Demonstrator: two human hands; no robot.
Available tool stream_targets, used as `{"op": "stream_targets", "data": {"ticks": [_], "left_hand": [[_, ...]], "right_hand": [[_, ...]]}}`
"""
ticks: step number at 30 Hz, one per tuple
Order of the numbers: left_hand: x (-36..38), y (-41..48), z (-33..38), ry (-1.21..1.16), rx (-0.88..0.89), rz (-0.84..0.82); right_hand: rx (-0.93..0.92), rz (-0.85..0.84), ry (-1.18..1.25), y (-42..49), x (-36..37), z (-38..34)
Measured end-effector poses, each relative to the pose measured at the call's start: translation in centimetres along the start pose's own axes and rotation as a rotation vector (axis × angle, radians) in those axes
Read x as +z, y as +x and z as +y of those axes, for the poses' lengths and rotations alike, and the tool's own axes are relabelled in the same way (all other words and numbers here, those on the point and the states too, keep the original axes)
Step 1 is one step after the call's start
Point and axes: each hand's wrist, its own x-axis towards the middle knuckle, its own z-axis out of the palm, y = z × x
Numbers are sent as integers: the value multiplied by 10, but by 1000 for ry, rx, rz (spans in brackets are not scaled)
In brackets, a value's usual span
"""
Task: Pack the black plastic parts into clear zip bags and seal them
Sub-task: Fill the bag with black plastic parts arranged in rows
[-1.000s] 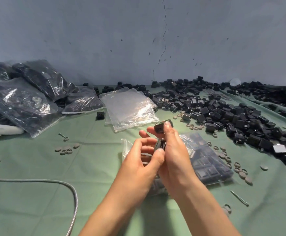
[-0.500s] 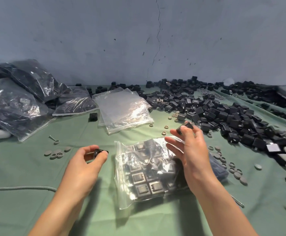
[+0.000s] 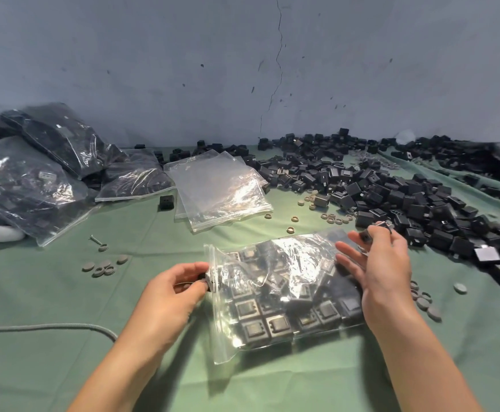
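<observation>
Pinching a black part (image 3: 203, 277) in the left hand (image 3: 177, 292) at the mouth of the part-filled zip bag (image 3: 284, 281) lying on the green cloth (image 3: 49, 292). Gripping a second part (image 3: 365, 236) between thumb and forefinger of the right hand (image 3: 385, 272), other fingers straight over the bag.

A flat blue-grey painted wall (image 3: 123, 55) fills the upper half, pocked with small dark chips. A thin dark crack (image 3: 279, 46) runs down it near the middle towards the desk (image 3: 28, 373). A creased pale green cloth (image 3: 49, 292) covers the desk, brightest at its centre.
</observation>
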Motion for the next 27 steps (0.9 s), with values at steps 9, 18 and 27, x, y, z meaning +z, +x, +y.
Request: {"op": "stream_targets", "data": {"ticks": [9,18,27], "left_hand": [[20,-5,6,-196,21,-233],[20,-1,17,-437,-277,-107],[21,-10,32,-781,-353,-218]], "right_hand": [[12,8,7,3,-2,2],[30,14,22,7,-5,0],[36,4,5,9,-2,2]]}}
